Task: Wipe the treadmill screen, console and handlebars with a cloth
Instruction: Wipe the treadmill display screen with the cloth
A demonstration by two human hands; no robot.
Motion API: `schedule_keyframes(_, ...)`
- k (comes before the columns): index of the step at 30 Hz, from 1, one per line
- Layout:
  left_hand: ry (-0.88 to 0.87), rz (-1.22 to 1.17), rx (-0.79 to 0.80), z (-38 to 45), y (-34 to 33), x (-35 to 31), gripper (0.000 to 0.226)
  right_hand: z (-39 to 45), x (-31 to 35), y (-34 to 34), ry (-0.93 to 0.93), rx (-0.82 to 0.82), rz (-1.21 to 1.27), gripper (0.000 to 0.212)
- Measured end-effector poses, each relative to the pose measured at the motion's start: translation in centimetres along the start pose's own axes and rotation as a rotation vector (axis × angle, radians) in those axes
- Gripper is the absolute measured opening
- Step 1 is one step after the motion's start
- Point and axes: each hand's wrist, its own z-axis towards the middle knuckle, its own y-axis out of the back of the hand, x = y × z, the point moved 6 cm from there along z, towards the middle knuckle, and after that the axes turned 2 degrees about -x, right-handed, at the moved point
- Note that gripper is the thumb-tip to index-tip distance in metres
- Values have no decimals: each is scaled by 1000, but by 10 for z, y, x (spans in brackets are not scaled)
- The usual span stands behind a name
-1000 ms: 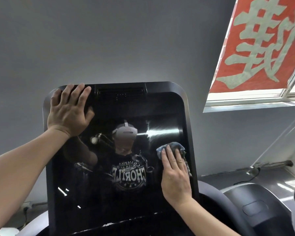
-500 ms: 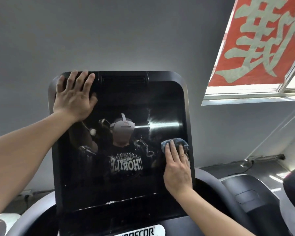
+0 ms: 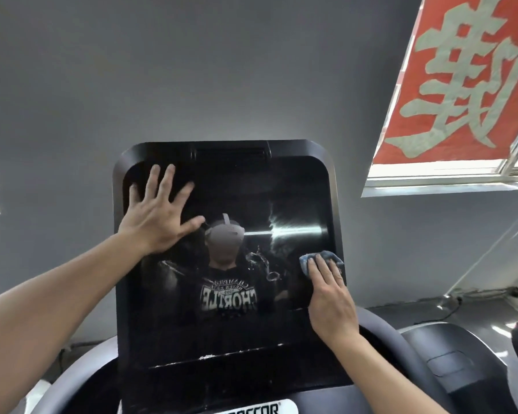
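The treadmill's large black glossy screen (image 3: 240, 333) stands upright in front of me and mirrors my upper body. My left hand (image 3: 159, 216) lies flat on its upper left part, fingers spread wide. My right hand (image 3: 331, 297) presses a small blue cloth (image 3: 326, 257) against the screen's right edge with straight fingers; the cloth shows just past the fingertips. Below the screen curves the grey console housing (image 3: 377, 333) with part of a white brand label (image 3: 251, 409). The handlebars are out of sight.
A grey wall (image 3: 222, 70) stands behind the treadmill. At the upper right a window (image 3: 443, 171) carries a red banner (image 3: 473, 76) with large pale characters. A dark rounded machine part (image 3: 449, 360) sits at the lower right, with a cable (image 3: 491, 292) along the floor.
My left hand has come down from the screen's top left corner onto the glass and spread its fingers. My right hand with the cloth stays at the right edge. The view has tilted down.
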Motion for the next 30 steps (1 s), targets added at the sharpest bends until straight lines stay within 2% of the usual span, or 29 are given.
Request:
schedule_keyframes(3, -22, 47, 126, -18, -12, -5, 105, -14, 26, -16, 89, 37, -53, 87)
schedule_keyframes(5, -33, 65, 181, -17, -14, -5, 113, -13, 18, -13, 165, 29, -91, 88)
schedule_keyframes(7, -46, 93, 208, -15, -15, -6, 117, -6, -3, -7, 103, 10, -92, 89)
schedule_keyframes(10, -44, 99, 202, -16, -19, -5, 119, -15, 12, -16, 4, 32, -46, 93)
schedule_keyframes(14, -43, 81, 211, -15, -20, -5, 118, -22, 11, -18, 174, -23, -225, 93)
schedule_keyframes(16, -39, 78, 219, -16, -21, -6, 117, -12, -5, -7, 95, -27, -197, 91)
schedule_keyframes(18, -32, 80, 237, -16, -22, -5, 117, -14, 9, -11, 16, 30, -175, 90)
schedule_keyframes(22, -25, 90, 250, -16, -21, -5, 117, -29, 27, -24, 186, 58, -297, 92)
schedule_keyframes(25, -26, 102, 251, -16, -21, -6, 117, -19, 0, -14, 75, 11, -271, 94)
schedule_keyframes(27, -26, 103, 256, -17, -22, -6, 117, -26, 10, -23, 10, 69, -267, 96)
schedule_keyframes(30, -24, 90, 242, -17, -21, -5, 117, -46, 26, -33, 204, 97, -337, 91)
